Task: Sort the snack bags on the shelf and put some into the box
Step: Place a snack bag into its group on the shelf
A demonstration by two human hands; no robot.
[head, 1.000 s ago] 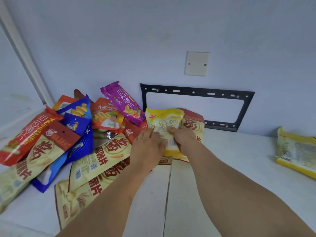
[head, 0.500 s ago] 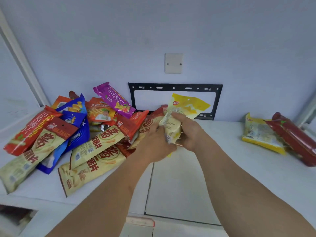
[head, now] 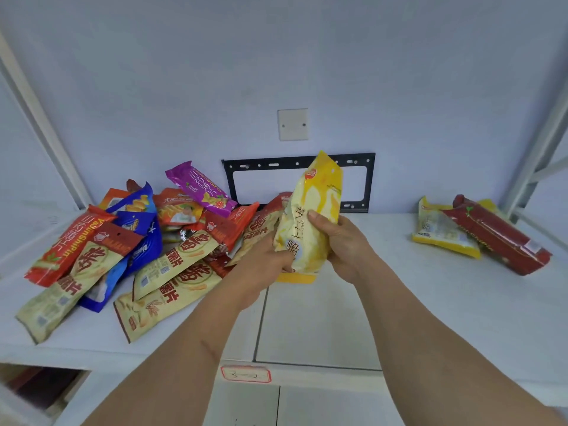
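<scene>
Snack bags [head: 129,250] are heaped on the shelf's [head: 338,318] left end, mostly cream and red ones with a couple of blue and a purple bag [head: 201,187] leaning at the back. Mid-shelf, both hands are wrapped round a yellow bag [head: 313,216] held upright above the surface: left hand [head: 261,269] gripping its lower edge, right hand [head: 341,244] curled round its side. Over at the right end, another yellow packet [head: 439,232] lies under a long red bag [head: 498,238].
</scene>
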